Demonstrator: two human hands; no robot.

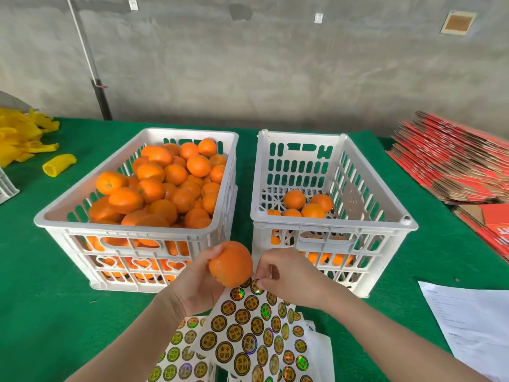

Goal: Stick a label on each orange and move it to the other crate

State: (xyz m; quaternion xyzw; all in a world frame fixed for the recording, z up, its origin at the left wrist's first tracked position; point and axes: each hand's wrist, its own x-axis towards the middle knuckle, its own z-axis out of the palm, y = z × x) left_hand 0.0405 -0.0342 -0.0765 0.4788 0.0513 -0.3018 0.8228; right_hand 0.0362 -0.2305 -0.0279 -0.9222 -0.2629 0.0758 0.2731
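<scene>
Near the front of the full crate (129, 230), the left hand (197, 283) grips an orange (230, 264) above the label sheet (242, 337). Beside it the right hand (287, 274) pinches a round label (257, 287) at the sheet's far edge.

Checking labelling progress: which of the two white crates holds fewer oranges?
The right crate, with just a few oranges on its floor; the left crate is heaped nearly to its rim.
</scene>
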